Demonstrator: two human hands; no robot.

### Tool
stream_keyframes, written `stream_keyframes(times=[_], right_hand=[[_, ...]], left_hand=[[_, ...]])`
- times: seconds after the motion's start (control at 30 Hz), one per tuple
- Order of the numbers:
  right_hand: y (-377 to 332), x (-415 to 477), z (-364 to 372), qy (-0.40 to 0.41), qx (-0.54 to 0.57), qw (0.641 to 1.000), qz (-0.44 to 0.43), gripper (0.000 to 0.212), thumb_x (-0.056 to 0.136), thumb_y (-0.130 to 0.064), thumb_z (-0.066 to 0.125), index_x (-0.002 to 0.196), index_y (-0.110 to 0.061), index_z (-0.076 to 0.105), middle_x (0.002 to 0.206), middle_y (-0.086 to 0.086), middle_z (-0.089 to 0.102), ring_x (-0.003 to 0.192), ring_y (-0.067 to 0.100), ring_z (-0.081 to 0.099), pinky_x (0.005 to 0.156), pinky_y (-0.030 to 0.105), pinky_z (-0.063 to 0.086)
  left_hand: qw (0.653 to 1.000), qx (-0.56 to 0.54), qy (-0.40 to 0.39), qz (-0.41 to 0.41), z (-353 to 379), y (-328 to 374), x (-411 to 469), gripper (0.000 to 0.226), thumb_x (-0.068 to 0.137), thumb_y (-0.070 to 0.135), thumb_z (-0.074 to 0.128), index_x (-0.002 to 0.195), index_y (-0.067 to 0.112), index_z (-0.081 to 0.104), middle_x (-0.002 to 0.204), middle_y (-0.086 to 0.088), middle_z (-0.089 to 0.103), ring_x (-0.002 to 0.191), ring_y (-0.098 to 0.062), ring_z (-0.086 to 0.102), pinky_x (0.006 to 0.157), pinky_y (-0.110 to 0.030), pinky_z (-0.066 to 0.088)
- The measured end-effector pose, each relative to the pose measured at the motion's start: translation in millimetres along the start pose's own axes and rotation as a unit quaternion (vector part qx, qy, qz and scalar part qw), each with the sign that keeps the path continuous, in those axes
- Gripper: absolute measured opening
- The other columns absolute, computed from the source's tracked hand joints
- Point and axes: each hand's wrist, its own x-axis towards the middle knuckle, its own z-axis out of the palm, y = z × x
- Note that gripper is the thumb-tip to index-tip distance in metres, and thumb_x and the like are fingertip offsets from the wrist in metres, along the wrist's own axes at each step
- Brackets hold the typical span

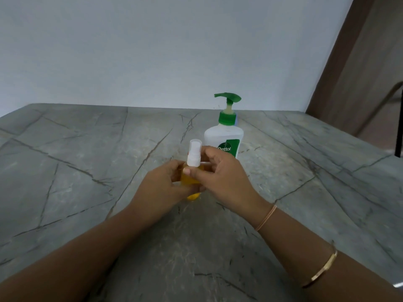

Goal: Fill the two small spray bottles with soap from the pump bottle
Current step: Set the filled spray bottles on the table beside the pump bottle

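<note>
A small clear spray bottle filled with yellow-orange soap stands upright at the table's middle, its white spray head on top. My left hand wraps around the bottle's body from the left. From the right, my right hand pinches the bottle's neck just under the spray head, thumb in front. Just behind my right hand stands the white pump bottle, with a green pump whose spout points left. I see only one small spray bottle; a thin white tube shows by my right fingers.
The grey marble-patterned table runs to a pale wall at the back. A brown door or panel and a dark chair part stand at the far right, beyond the table's edge.
</note>
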Motion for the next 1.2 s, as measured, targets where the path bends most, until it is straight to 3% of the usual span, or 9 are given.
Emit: stream_keyframes(times=[0.1,0.2,0.43,0.63,0.7,0.77,0.87,1.0,1.2], right_hand=[[0,-3,-20,0.002,-0.012,1.0,0.025,0.025,0.079,-0.023,0.072,0.097,-0.007,0.065,0.097,0.004,0.07,0.09,0.016,0.065,0.079,0.034,0.056],[4,-5,-50,-0.016,0.003,0.997,0.076,0.025,0.077,-0.02,0.073,0.1,-0.01,0.068,0.097,0.006,0.071,0.091,0.019,0.067,0.085,0.043,0.054],[39,11,-113,0.035,-0.004,0.984,0.176,0.015,0.076,-0.009,0.074,0.089,-0.008,0.066,0.098,0.015,0.07,0.091,0.026,0.067,0.078,0.037,0.057],[73,56,-126,0.134,-0.056,0.975,0.169,0.033,0.077,-0.012,0.073,0.099,0.01,0.062,0.102,0.027,0.064,0.096,0.038,0.062,0.085,0.056,0.05],[82,73,-123,0.154,-0.052,0.972,0.168,0.032,0.078,-0.014,0.071,0.098,0.01,0.062,0.1,0.026,0.065,0.094,0.036,0.063,0.084,0.053,0.051],[90,90,-118,0.159,-0.066,0.972,0.157,0.019,0.08,-0.016,0.069,0.083,0.002,0.063,0.082,0.015,0.064,0.077,0.024,0.061,0.072,0.039,0.054],[99,110,-110,0.172,-0.1,0.97,0.14,0.024,0.08,-0.018,0.067,0.064,-0.011,0.051,0.063,-0.001,0.048,0.056,0.009,0.044,0.049,0.021,0.032],[110,129,-102,0.184,-0.113,0.967,0.135,0.021,0.082,-0.018,0.065,0.087,0.002,0.062,0.079,0.008,0.057,0.073,0.018,0.051,0.059,0.025,0.035],[123,143,-94,0.174,-0.127,0.969,0.118,0.021,0.084,-0.019,0.065,0.092,0.0,0.064,0.091,0.013,0.065,0.077,0.019,0.052,0.067,0.029,0.04]], left_hand=[[0.999,-0.009,-0.037,-0.024,-1,0,-1,0.08,0.049,0.058,0.073,0.12,0.031,0.05,0.114,0.015,0.056,0.1,-0.006,0.055,0.072,-0.012,0.039],[0.999,0.027,-0.031,-0.009,-3,3,-2,0.089,0.039,0.067,0.066,0.119,0.034,0.049,0.116,0.016,0.053,0.105,-0.006,0.052,0.082,-0.021,0.04],[0.998,0.05,0.007,0.024,-5,1,-2,0.054,0.062,0.05,0.075,0.109,0.037,0.052,0.106,0.023,0.056,0.099,0.004,0.053,0.074,-0.011,0.034],[0.997,0.065,0.03,0.041,-5,-3,-1,0.043,0.069,0.043,0.073,0.106,0.038,0.052,0.1,0.026,0.058,0.09,0.015,0.05,0.073,-0.007,0.032],[0.996,0.067,0.036,0.04,-6,-3,-1,0.042,0.069,0.042,0.073,0.106,0.038,0.053,0.099,0.026,0.058,0.09,0.014,0.051,0.071,-0.007,0.033],[0.996,0.069,0.041,0.037,-6,-4,0,0.041,0.07,0.041,0.073,0.106,0.037,0.053,0.099,0.025,0.059,0.09,0.013,0.052,0.071,-0.007,0.033],[0.996,0.075,0.04,0.038,-7,-5,1,0.041,0.07,0.04,0.073,0.106,0.035,0.054,0.098,0.023,0.06,0.089,0.013,0.052,0.07,-0.006,0.033],[0.995,0.079,0.038,0.038,-8,-6,3,0.041,0.071,0.036,0.073,0.108,0.031,0.056,0.1,0.02,0.061,0.09,0.012,0.053,0.07,-0.004,0.033],[0.995,0.081,0.032,0.038,-8,-8,5,0.04,0.071,0.037,0.072,0.107,0.032,0.056,0.1,0.021,0.061,0.09,0.009,0.055,0.069,-0.003,0.034]])
